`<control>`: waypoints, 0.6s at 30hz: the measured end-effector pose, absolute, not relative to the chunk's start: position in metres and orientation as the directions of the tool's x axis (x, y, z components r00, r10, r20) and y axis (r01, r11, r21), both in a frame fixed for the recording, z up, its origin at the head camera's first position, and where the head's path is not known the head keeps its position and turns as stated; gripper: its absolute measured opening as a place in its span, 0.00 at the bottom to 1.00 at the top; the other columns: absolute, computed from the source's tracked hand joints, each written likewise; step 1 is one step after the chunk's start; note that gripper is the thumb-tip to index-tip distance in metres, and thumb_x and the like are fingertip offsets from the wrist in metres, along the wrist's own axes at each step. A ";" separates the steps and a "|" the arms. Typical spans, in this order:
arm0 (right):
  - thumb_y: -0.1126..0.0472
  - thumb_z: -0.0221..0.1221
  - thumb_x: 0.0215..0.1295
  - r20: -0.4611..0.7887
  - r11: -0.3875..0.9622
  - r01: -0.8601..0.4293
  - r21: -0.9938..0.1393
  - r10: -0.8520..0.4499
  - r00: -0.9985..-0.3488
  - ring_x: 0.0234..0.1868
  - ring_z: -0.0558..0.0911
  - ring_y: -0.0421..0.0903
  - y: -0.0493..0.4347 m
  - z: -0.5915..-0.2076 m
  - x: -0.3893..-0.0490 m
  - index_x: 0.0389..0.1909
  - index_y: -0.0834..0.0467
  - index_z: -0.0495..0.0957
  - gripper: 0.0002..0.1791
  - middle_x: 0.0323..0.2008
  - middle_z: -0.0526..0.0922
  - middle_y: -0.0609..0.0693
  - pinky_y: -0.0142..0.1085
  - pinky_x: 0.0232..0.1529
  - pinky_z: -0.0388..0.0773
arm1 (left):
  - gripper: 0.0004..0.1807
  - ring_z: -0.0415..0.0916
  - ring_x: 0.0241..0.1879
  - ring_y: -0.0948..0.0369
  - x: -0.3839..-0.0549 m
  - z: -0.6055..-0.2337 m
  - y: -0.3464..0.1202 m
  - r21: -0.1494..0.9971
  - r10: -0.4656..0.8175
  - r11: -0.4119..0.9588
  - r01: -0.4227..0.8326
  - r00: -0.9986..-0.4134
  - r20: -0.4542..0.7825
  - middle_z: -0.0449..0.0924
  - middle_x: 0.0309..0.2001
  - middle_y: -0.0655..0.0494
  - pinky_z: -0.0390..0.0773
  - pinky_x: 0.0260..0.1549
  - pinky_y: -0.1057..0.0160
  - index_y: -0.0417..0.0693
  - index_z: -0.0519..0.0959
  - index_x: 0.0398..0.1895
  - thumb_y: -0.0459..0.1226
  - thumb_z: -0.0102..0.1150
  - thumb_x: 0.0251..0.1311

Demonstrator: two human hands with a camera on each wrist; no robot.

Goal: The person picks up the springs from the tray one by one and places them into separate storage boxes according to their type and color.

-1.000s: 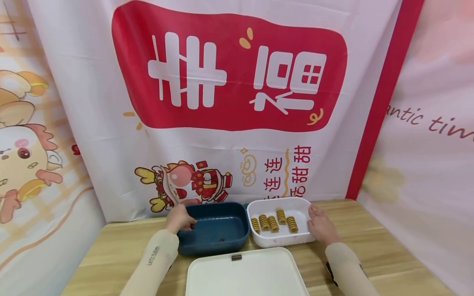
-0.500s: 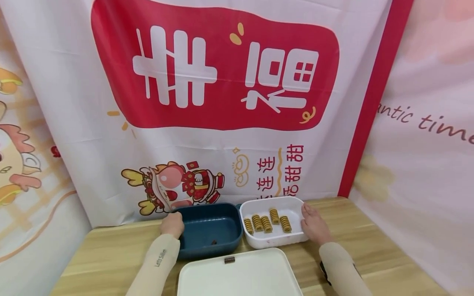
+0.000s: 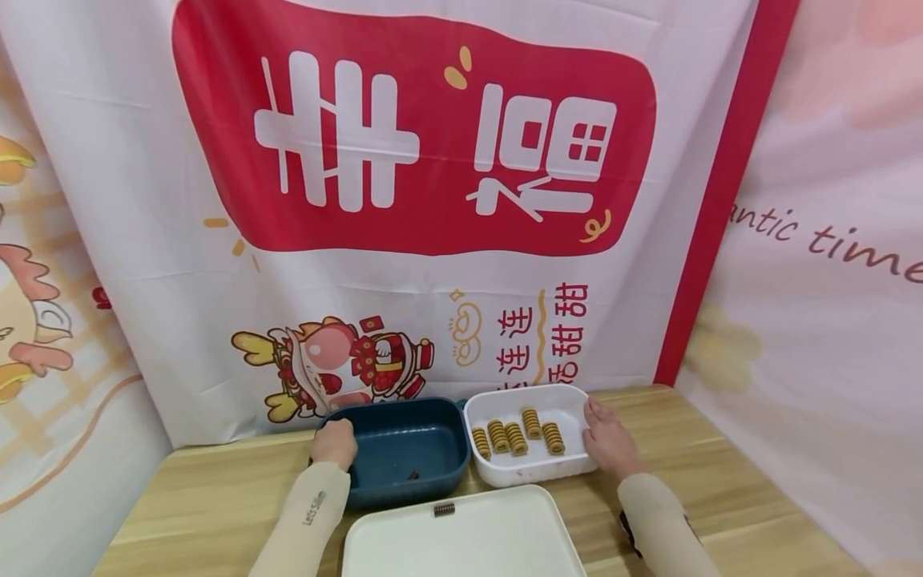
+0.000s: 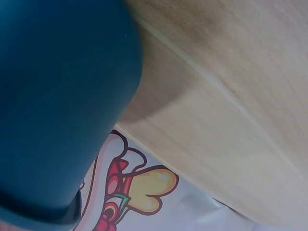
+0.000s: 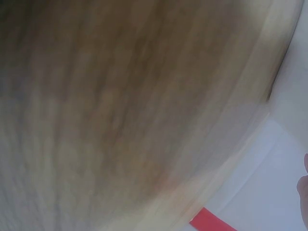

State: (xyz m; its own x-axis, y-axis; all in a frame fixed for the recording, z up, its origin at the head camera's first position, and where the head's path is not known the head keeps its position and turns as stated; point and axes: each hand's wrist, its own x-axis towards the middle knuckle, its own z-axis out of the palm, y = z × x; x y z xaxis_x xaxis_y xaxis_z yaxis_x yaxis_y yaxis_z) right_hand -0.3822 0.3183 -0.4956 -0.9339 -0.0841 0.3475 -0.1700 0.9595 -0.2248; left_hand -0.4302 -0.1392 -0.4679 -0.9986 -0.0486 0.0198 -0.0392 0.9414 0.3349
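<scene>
A dark blue plastic bin [image 3: 404,490] stands on the table, and my left hand [image 3: 335,445] grips its left rim with curled fingers. Its outer wall [image 4: 62,96] fills the left of the left wrist view. Inside it lies a small dark piece [image 3: 413,475]. Right beside it is a white bin [image 3: 534,475] holding several yellow-brown ridged coils [image 3: 531,422] that look like springs. My right hand [image 3: 609,439] holds the white bin's right rim, thumb and fingers at the edge. In the right wrist view only fingertips [image 5: 303,190] show at the right border.
In front of both bins lies a cream tray [image 3: 461,545], with a dark ridged coil [image 3: 444,510] near its back edge. The wooden table [image 3: 721,465] ends at a printed cloth backdrop [image 3: 433,280] close behind the bins.
My left hand has drawn its fingers out of the blue bin and moved to its left rim. My right hand stays on the white bin. The head view has turned slightly, shifting everything left.
</scene>
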 end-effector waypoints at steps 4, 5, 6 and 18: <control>0.65 0.46 0.64 0.428 0.935 -0.245 -0.255 -0.117 -0.896 0.65 0.62 0.65 0.318 -0.497 -0.381 0.60 0.79 0.62 0.27 0.63 0.64 0.71 0.55 0.65 0.53 | 0.10 0.79 0.34 0.40 -0.427 -0.462 -0.140 0.328 -0.027 0.945 -0.017 -0.999 0.028 0.79 0.37 0.31 0.78 0.33 0.43 0.31 0.80 0.37 0.24 0.49 0.59; 0.64 0.46 0.64 0.441 0.930 -0.257 -0.264 -0.121 -0.890 0.65 0.62 0.65 0.319 -0.497 -0.380 0.59 0.79 0.62 0.27 0.62 0.64 0.71 0.55 0.65 0.53 | 0.09 0.79 0.34 0.40 -0.426 -0.460 -0.140 0.325 -0.022 0.946 -0.011 -0.999 0.030 0.80 0.36 0.32 0.78 0.32 0.43 0.31 0.80 0.36 0.24 0.49 0.58; 0.64 0.46 0.64 0.449 0.926 -0.266 -0.268 -0.124 -0.885 0.65 0.62 0.65 0.319 -0.497 -0.380 0.59 0.80 0.63 0.27 0.62 0.65 0.71 0.55 0.65 0.53 | 0.09 0.79 0.33 0.41 -0.424 -0.457 -0.140 0.323 -0.018 0.946 -0.007 -0.999 0.031 0.80 0.36 0.32 0.78 0.32 0.44 0.31 0.80 0.36 0.24 0.50 0.58; 0.66 0.48 0.65 0.328 0.963 -0.162 -0.217 -0.084 -0.941 0.66 0.61 0.65 0.315 -0.491 -0.379 0.61 0.78 0.62 0.27 0.64 0.63 0.70 0.55 0.66 0.53 | 0.10 0.79 0.28 0.43 -0.416 -0.446 -0.140 0.300 0.016 0.953 0.028 -0.999 0.044 0.80 0.32 0.36 0.78 0.27 0.46 0.34 0.81 0.32 0.24 0.47 0.61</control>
